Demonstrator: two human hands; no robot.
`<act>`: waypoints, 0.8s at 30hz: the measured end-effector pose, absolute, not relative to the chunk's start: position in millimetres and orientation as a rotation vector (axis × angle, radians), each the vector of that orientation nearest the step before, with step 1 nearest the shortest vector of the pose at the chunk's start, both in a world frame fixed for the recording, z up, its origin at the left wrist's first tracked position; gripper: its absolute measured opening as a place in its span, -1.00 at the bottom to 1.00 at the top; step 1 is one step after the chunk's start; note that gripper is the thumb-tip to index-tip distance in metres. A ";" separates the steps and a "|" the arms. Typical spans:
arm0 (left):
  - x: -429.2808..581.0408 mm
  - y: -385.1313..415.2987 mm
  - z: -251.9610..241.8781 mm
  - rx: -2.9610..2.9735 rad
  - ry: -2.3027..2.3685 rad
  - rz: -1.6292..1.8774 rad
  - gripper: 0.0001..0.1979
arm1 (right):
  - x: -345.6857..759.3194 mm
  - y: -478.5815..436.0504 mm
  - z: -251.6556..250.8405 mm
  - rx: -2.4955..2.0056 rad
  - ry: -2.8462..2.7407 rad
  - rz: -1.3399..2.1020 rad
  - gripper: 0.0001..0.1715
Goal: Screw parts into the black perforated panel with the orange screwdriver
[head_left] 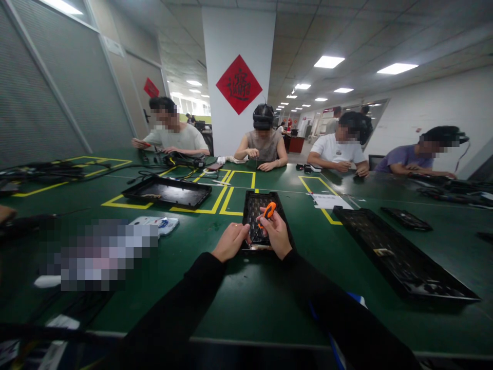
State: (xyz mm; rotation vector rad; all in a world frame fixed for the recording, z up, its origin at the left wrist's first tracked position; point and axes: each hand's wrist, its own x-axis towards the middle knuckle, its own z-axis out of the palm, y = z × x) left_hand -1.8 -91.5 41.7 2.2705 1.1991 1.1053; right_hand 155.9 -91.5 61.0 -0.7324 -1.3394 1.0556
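An orange and black screwdriver (pixel 267 215) is held in my right hand (pixel 279 234), its handle tilted up and its thin shaft pointing down to the left. Under both hands a black tray-like housing (pixel 252 203) with rows of small shapes inside lies on the green table (pixel 192 267). My left hand (pixel 231 240) is at the housing's near left corner, its fingers pressed together close to the screwdriver's tip. Whatever those fingers pinch is too small to make out. A pale strip (pixel 259 247) shows at the housing's near end.
A long black housing (pixel 408 262) lies to the right, beside a smaller black part (pixel 406 218). Another black tray (pixel 169 192) is at the back left, with cables (pixel 73 172) beyond. Several people sit across the table. A white sheet (pixel 331 201) lies right of centre.
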 end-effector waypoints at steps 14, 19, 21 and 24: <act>-1.2 -91.3 42.1 2.312 1.218 1.111 -0.40 | 154.3 -89.2 56.1 -0.723 -1.434 1.118 -0.56; -1.4 -91.2 41.7 2.320 1.216 1.118 -0.41 | 153.0 -86.6 52.2 -0.736 -1.421 1.074 -0.64; -1.4 -91.6 42.2 2.325 1.209 1.112 -0.42 | 153.0 -84.8 50.8 -0.749 -1.400 1.048 -0.66; -1.2 -92.5 43.1 2.329 1.202 1.103 -0.43 | 153.4 -84.2 50.9 -0.764 -1.375 1.014 -0.66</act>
